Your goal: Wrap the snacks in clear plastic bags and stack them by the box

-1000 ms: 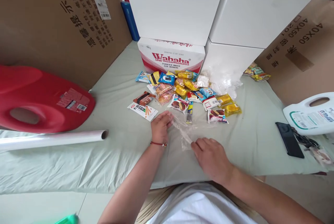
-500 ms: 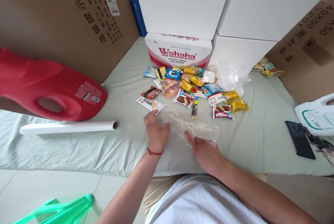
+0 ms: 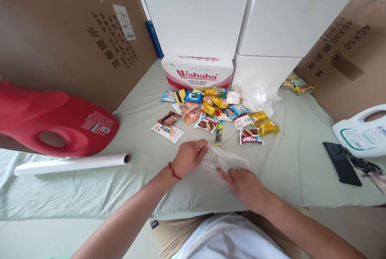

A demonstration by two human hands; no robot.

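A thin clear plastic bag (image 3: 223,157) stretches between my two hands, low over the cloth-covered table. My left hand (image 3: 189,157), wearing a red cord bracelet, pinches the bag's left end. At the lower right edge of the bag, my right hand (image 3: 245,186) grips it with curled fingers, its index finger pointing forward along the film. Just beyond lie wrapped snacks: a white packet with stick pictures (image 3: 167,132), a brown packet (image 3: 169,118), a chocolate pie packet (image 3: 206,123), another pie packet (image 3: 251,136) and a narrow stick packet (image 3: 218,132).
Behind the snack pile stand a Wahaba-style white and red carton (image 3: 197,75) and white boxes (image 3: 193,17). Crumpled clear bags (image 3: 261,96) lie right of it. A red jug (image 3: 75,120) and white roll (image 3: 72,164) are left; a phone (image 3: 342,163) and white jug (image 3: 363,132) right.
My left hand has moved right from beside the white packet and taken hold of the bag's left end. My right hand stays at the bag. The camera view has tilted up.
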